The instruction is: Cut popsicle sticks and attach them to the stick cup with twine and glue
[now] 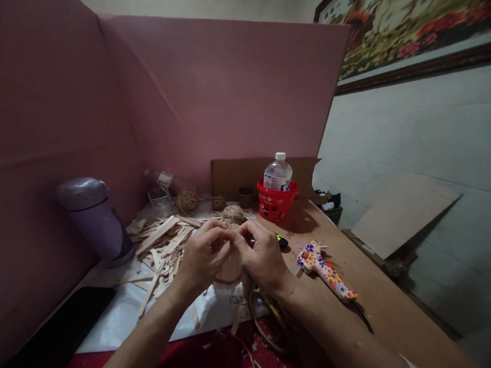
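A: What lies at the far left?
B: A flat black object [65, 323] in the lower left of the frame, with a purple tumbler [94, 212] above it, and to their right a white sheet [114, 318] bearing a loose heap of wooden sticks [170, 240]

A: And behind the heap?
B: A clear cup [158, 200], then a ball of twine [187, 202], both left of the frame's centre

A: Where is the left hand [204, 254]?
B: Just below the centre, its thumb and fingers bent into a narrow pinch that meets the other hand's fingertips; one cannot tell what, if anything, is between them

A: So where is the work itself?
B: A pale wooden piece [228, 268] shows in the gap between the hands, below their fingertips, at lower centre; another twine ball [233, 214] sits behind

A: The right hand [263, 258]?
B: Bent in narrow too, its grip likewise hidden, with gold-handled scissors [271, 343] just below its wrist

A: What is farther right?
B: A red bucket [275, 206] right of centre with a plastic bottle [278, 175] in it, then a flower-patterned glue gun [327, 272] on the brown tabletop [391, 323], and a framed picture [407, 41] at upper right
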